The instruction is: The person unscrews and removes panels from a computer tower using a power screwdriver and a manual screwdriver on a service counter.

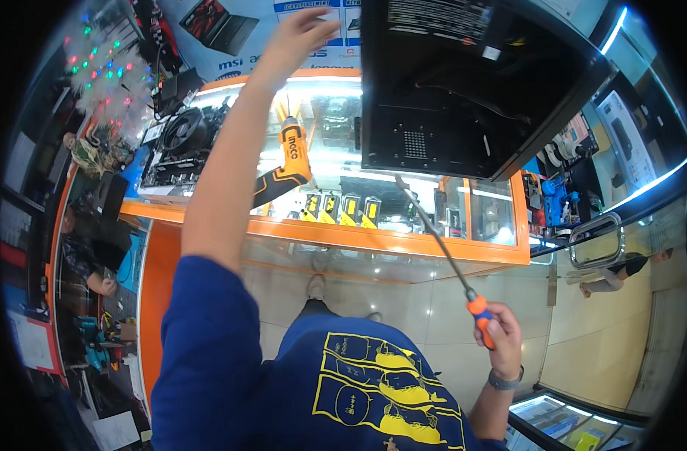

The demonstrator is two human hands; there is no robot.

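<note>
A long-shafted screwdriver [440,246] with an orange and blue handle is gripped in my right hand [503,336], at the lower right. Its tip points up and left, close to the near edge of a black computer case [464,98]; whether they touch I cannot tell. The case stands on the glass counter with its inside facing me. My left hand [298,43] is raised beside the case's left edge, fingers stretched out and holding nothing visible. Below that forearm lies a yellow and black cordless drill [292,149] with a long bit.
The glass display counter [388,242] has an orange frame and small yellow-black boxes inside. A circuit board with a cooling fan [184,135] sits at its left end. A lit white tree [110,71] stands far left. Other people [629,272] appear at both sides.
</note>
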